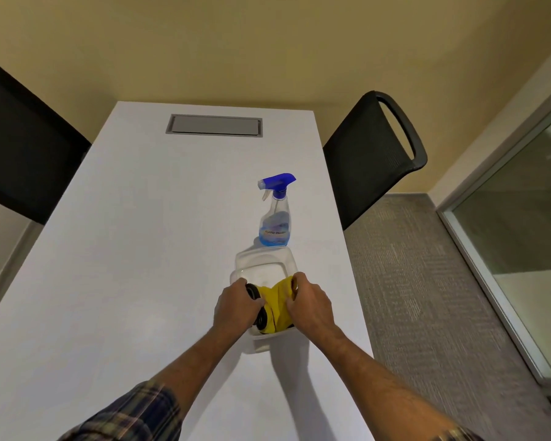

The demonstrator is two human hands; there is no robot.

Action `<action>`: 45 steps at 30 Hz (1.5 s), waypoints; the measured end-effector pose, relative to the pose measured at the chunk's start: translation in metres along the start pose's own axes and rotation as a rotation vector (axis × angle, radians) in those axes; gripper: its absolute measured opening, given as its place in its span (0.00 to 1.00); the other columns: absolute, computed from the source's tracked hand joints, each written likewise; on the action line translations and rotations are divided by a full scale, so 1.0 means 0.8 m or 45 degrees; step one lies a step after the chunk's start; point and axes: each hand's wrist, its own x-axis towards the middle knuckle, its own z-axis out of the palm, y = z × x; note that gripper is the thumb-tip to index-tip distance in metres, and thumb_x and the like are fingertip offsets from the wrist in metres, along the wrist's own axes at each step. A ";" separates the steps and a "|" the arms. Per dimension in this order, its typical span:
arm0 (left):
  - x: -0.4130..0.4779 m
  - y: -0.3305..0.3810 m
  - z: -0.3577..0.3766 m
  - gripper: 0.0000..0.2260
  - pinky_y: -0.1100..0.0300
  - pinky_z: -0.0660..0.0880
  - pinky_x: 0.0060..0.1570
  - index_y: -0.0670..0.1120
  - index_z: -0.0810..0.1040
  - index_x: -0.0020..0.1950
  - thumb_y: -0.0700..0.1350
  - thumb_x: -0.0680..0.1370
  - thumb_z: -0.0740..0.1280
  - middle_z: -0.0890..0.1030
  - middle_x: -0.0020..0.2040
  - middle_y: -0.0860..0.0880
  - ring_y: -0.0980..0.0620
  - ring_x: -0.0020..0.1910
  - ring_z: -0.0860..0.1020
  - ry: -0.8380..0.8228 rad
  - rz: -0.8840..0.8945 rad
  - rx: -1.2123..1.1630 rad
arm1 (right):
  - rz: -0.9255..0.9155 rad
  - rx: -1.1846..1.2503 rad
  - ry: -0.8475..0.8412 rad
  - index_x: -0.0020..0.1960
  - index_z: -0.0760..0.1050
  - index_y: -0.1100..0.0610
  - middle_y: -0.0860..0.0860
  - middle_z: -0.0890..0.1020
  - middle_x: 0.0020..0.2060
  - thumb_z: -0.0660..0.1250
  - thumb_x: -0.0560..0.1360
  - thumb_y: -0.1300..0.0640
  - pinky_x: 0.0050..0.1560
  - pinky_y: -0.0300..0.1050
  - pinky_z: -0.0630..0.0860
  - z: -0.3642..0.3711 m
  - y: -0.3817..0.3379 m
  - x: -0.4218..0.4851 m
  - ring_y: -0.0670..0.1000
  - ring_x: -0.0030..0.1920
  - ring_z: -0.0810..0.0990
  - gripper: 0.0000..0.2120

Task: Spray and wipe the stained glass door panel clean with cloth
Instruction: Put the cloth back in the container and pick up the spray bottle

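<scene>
Clutching a yellow cloth [275,305] from both sides, inside a clear plastic tub [261,265] at the near right of the white table [140,249]. Left hand [236,305] closed around the cloth's left edge, fingers curled over something black and round tucked against the fabric; cannot tell what that black piece is. Right hand [309,302] pinching the cloth's right edge, thumb up at the tub's rim, grip shut on the fabric. Cloth bunched and folded between the two hands, sitting at the near end of the tub. Far end of the tub bare and see-through.

Just beyond the tub, standing upright on the table, a clear spray bottle [275,214] with a blue trigger head, nozzle pointing left, blue liquid low in the bottom. Bottle apart from both hands, untouched.

Further out, near the far end of the table, a grey rectangular hatch [213,125] set flush into the top. Black chair [376,154] pulled up at the right side, another dark chair [23,148] at the left. Plaid sleeves [134,415] rolled back on both forearms. Off to the right, past grey carpet [427,297], a glass door panel [522,218] in a pale metal frame, well apart from cloth and bottle.
</scene>
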 end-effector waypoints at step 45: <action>0.126 0.085 -0.068 0.26 0.83 0.72 0.49 0.59 0.75 0.72 0.44 0.77 0.77 0.79 0.61 0.72 0.76 0.59 0.77 0.110 0.690 -0.727 | -0.455 0.877 0.144 0.67 0.72 0.45 0.39 0.80 0.59 0.75 0.77 0.53 0.43 0.22 0.75 -0.112 -0.065 0.145 0.35 0.53 0.79 0.22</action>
